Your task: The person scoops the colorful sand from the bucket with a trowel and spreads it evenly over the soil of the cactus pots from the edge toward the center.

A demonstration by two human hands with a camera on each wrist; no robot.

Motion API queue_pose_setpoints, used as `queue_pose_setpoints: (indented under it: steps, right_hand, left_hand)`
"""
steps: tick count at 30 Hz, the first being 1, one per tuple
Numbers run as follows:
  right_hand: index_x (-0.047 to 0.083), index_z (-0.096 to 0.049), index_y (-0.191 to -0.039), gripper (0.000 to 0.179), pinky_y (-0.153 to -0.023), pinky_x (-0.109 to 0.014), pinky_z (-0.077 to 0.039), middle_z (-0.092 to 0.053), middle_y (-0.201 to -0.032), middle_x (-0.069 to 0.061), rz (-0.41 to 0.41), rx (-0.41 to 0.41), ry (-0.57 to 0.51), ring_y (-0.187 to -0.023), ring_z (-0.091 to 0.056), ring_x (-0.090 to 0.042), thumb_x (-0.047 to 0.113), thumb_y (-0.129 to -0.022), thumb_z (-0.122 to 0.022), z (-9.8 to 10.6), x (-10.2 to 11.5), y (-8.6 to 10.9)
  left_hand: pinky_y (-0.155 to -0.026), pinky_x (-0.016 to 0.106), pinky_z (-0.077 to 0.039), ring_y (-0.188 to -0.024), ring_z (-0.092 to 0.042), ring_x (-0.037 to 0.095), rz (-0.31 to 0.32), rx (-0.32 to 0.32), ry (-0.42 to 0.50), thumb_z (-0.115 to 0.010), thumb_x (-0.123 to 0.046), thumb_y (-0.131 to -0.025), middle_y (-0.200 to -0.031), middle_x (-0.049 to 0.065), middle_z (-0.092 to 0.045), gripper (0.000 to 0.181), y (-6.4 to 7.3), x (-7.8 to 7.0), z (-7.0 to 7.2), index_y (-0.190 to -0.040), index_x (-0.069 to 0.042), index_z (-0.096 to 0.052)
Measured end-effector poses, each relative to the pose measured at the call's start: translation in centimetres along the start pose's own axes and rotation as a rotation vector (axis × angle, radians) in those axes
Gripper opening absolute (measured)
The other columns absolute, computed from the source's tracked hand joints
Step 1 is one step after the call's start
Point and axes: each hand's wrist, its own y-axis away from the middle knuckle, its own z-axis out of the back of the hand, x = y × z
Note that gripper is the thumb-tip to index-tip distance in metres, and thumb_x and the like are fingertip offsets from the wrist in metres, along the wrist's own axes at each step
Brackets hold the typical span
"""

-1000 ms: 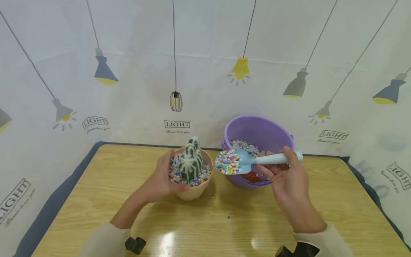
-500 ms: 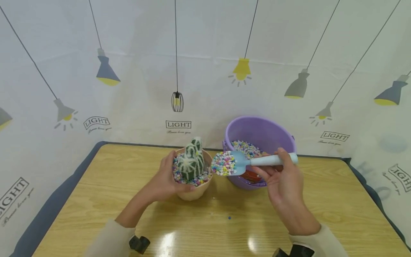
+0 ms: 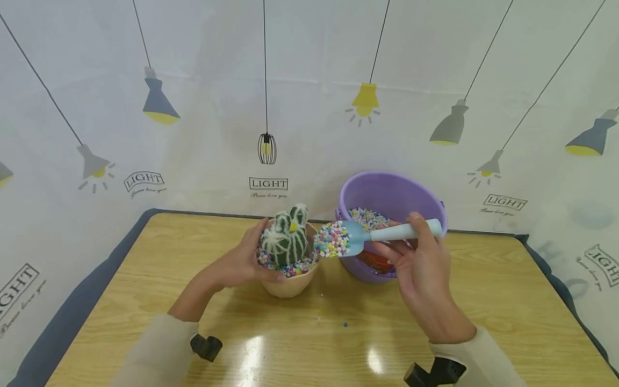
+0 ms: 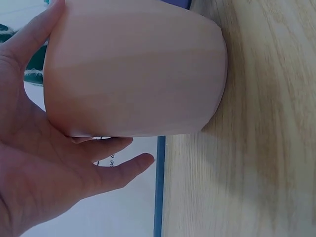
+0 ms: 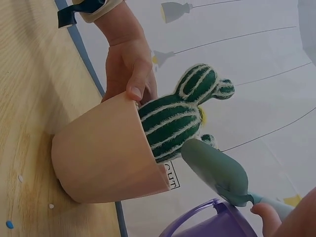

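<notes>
My left hand [image 3: 239,262] grips the side of a peach flowerpot [image 3: 288,287], thumb at the near rim and fingers round the far side. In it stands a green cactus [image 3: 290,244] with white fuzzy ribs and a small yellow flower, amid multicoloured pebbles [image 3: 291,269]. My right hand [image 3: 425,269] holds a light-blue hand shovel [image 3: 357,236] by its pale handle. Colourful pebbles fill the shovel's blade, whose tip is by the pot's right rim. From the right wrist view, the blade [image 5: 217,170] hangs beside the cactus [image 5: 173,123], its load hidden.
Behind the shovel stands a purple bucket [image 3: 391,191] with more pebbles inside, close to the back wall. Several stray pebbles, one of them blue [image 3: 345,324], lie on the wooden table [image 3: 300,344]. A lamp-print cloth [image 3: 309,107] hangs behind the table.
The shovel has moved left, its tip now nearer the pot's rim. The cactus has turned in the pot, and its yellow flower now shows. My left hand keeps its hold on the pot.
</notes>
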Motion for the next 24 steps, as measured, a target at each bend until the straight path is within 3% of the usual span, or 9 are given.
queue_pose_setpoints:
  steps: [9, 24]
  right_hand:
    - [0.006, -0.051, -0.100, 0.021, -0.070, -0.049, -0.058, -0.066, -0.077, -0.012, 0.009, -0.006, 0.023, -0.070, -0.072, -0.028, 0.019, -0.093, -0.066, -1.0, -0.3, -0.5]
    - [0.007, -0.053, -0.103, 0.024, -0.073, -0.050, -0.057, -0.065, -0.082, -0.010, 0.010, -0.015, 0.085, -0.069, -0.071, -0.023, 0.021, -0.092, -0.069, -1.5, -0.3, -0.9]
  left_hand:
    - [-0.112, 0.056, -0.030, -0.135, -0.033, 0.038, 0.060, 0.019, 0.001, -0.089, -0.029, -0.069, -0.149, 0.017, -0.020, 0.120, 0.0, 0.2, 0.3, -0.156, -0.021, -0.005]
    - [-0.112, 0.056, -0.030, -0.135, -0.033, 0.038, 0.055, 0.019, 0.021, -0.088, -0.026, -0.070, -0.149, 0.017, -0.020, 0.118, -0.1, 0.2, 0.3, -0.155, -0.021, -0.007]
